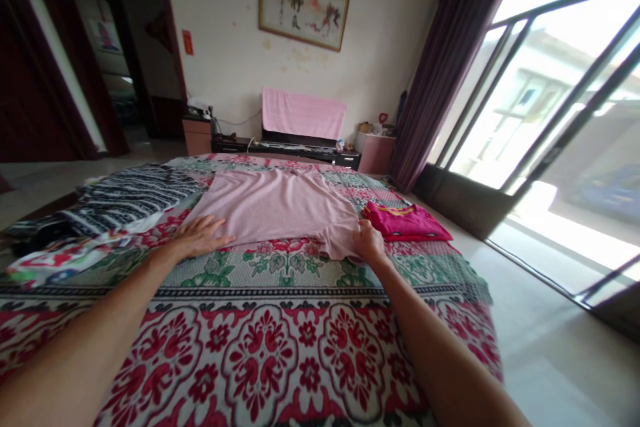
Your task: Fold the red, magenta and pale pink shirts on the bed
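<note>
A pale pink shirt (280, 207) lies spread flat on the floral bedspread (280, 340). My left hand (200, 235) rests flat on the shirt's near left edge, fingers stretched out. At the shirt's near right corner my right hand (367, 240) is closed, pinching the fabric of the sleeve.
A folded magenta garment (407, 221) lies just right of my right hand. A black-and-white patterned heap of clothes (120, 197) and a colourful cloth (60, 257) sit at the left. Beyond the bed stand a low cabinet with a pink towel (303, 113), a dark curtain and large windows (555, 113).
</note>
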The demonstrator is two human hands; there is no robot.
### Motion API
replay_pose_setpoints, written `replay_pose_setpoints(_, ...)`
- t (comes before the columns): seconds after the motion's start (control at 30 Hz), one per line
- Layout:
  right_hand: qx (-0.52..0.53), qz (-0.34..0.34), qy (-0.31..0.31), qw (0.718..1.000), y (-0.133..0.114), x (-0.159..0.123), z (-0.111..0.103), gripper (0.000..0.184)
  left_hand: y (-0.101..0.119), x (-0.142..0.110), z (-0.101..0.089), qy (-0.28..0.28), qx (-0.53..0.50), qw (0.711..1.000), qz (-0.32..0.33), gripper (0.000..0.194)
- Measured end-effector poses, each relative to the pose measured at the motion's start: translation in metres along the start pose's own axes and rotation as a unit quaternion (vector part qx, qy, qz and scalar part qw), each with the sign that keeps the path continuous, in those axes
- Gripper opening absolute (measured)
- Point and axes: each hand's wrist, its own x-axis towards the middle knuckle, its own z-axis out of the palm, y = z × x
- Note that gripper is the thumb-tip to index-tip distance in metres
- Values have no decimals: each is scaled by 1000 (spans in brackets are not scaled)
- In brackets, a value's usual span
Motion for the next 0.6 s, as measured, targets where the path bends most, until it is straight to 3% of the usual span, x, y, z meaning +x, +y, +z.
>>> replay_pose_setpoints(0.23, 49, 13, -4, 999, 23, 9, -9, 38, 0, 3, -1, -26, 25, 999, -18, 90)
replay_pose_setpoints(0.6, 37, 12, -5, 999, 41, 19, -1, 40, -2, 3, 0, -20, 27, 999, -11, 87)
